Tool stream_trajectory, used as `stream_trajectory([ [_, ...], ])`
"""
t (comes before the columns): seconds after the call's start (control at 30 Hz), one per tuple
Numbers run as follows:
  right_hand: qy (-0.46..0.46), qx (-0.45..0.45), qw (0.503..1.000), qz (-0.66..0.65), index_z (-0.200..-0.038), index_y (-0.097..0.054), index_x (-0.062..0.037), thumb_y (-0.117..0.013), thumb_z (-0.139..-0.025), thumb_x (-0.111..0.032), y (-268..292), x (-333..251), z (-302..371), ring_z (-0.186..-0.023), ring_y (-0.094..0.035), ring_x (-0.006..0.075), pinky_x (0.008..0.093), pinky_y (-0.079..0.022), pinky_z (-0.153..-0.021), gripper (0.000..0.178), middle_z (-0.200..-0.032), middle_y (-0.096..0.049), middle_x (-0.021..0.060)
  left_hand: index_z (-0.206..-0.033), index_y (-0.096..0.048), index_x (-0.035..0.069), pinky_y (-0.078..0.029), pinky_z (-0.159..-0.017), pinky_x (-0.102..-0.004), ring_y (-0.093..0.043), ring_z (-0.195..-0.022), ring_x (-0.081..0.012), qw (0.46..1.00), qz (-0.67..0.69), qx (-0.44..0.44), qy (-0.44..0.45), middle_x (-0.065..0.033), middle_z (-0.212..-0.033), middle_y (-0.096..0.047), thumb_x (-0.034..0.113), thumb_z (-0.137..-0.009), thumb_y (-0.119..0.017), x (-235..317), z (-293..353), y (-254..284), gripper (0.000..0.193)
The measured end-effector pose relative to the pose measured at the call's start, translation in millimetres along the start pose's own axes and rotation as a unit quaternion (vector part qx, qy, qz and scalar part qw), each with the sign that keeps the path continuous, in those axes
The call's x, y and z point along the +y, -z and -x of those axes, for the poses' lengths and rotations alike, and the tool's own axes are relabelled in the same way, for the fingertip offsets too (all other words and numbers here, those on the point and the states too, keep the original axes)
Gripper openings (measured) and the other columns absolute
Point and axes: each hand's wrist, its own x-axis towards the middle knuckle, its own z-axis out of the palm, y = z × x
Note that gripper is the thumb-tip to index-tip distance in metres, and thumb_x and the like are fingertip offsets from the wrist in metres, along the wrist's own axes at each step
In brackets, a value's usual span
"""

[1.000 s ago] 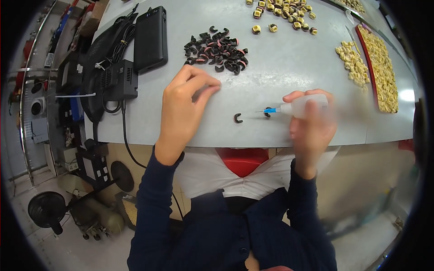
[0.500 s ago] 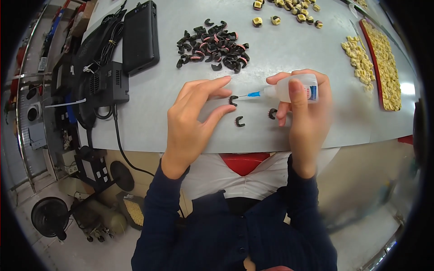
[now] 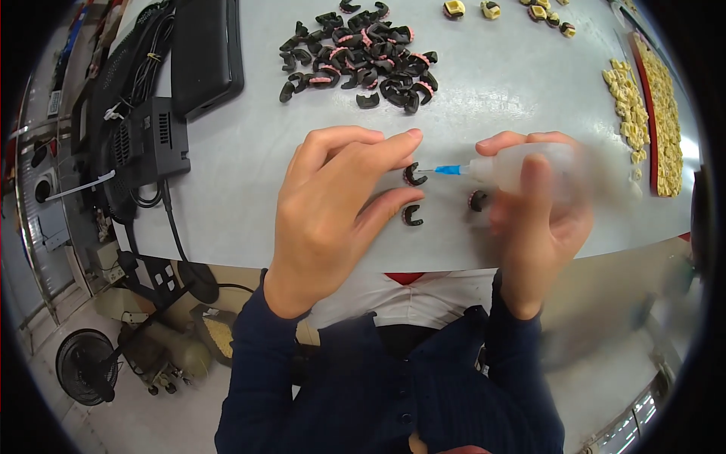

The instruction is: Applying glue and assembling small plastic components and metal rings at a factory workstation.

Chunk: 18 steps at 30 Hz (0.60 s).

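Note:
My left hand point(image 3: 325, 219) curls its thumb and fingers around a small black C-shaped piece point(image 3: 414, 175) with a pink toothed outer edge, steadying it on the table. A squeeze bottle point(image 3: 522, 168), pale and translucent, is gripped in my right hand point(image 3: 541, 219), which is partly blurred. Its blue needle tip point(image 3: 448, 170) points left, the thin needle end at the piece's open side. Just below my left thumb lies another black C-shaped piece point(image 3: 412, 216). A third black piece point(image 3: 477, 200) sits beside my right fingers.
Farther back is a heap of black C-shaped pieces point(image 3: 363, 57). Yellow-and-black pieces point(image 3: 490, 10) lie at the far edge. Small yellow pieces point(image 3: 629, 106) rest by a red-edged tray point(image 3: 647, 113) at right. A black box point(image 3: 204, 57), an adapter point(image 3: 157, 136) and cables occupy the left.
The view has shifted, so table items sit farther left or right. The needle tip has come closer into the opening of the black piece; both hands keep their holds.

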Motion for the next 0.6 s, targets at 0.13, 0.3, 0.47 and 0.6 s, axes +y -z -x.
stream_trajectory([
  [0.13, 0.013, 0.000, 1.000, 0.000, -0.109, -0.052, -0.0067, -0.056, -0.098, -0.027, -1.5, 5.0, 0.2, -0.049, -0.042, 0.0037, 0.0178, -0.032, -0.044, 0.023, -0.091, -0.069, 0.0142, -0.112, -0.066, 0.005, -0.051, -0.078, -0.0288, -0.068, -0.091, -0.0200, 1.000, -0.009, 0.007, 0.012, -0.0103, -0.097, -0.067, -0.005, -0.063, -0.082, -0.1, 3.3, -2.0, 0.053],
  [0.3, 0.017, -0.003, 1.000, 0.005, -0.109, -0.052, -0.0069, -0.055, -0.098, -0.027, -2.3, 3.4, 0.4, -0.048, -0.042, 0.0041, 0.0181, -0.032, -0.044, 0.023, -0.091, -0.069, 0.0141, -0.111, -0.066, 0.006, -0.049, -0.078, -0.0303, -0.063, -0.091, -0.0208, 1.000, 0.000, 0.021, 0.009, -0.0055, -0.089, -0.070, -0.003, -0.063, -0.081, -1.7, 2.1, -5.4, 0.051],
  [0.47, 0.023, -0.013, 1.000, 0.008, -0.109, -0.052, -0.0068, -0.055, -0.098, -0.028, -2.4, 3.5, -0.2, -0.048, -0.041, 0.0040, 0.0179, -0.032, -0.044, 0.024, -0.091, -0.069, 0.0139, -0.111, -0.066, 0.007, -0.048, -0.077, -0.0315, -0.059, -0.092, -0.0215, 0.999, 0.005, 0.032, 0.006, -0.0021, -0.084, -0.071, -0.002, -0.063, -0.080, -1.8, 1.8, -5.5, 0.051],
  [0.6, 0.014, -0.002, 1.000, 0.016, -0.109, -0.052, -0.0066, -0.055, -0.098, -0.028, -3.8, 5.6, -1.6, -0.048, -0.041, 0.0038, 0.0179, -0.032, -0.044, 0.024, -0.091, -0.069, 0.0140, -0.111, -0.066, 0.005, -0.051, -0.080, -0.0294, -0.067, -0.090, -0.0199, 1.000, -0.016, 0.004, -0.003, -0.0086, -0.093, -0.070, -0.004, -0.065, -0.081, -4.5, 0.6, -4.4, 0.049],
])
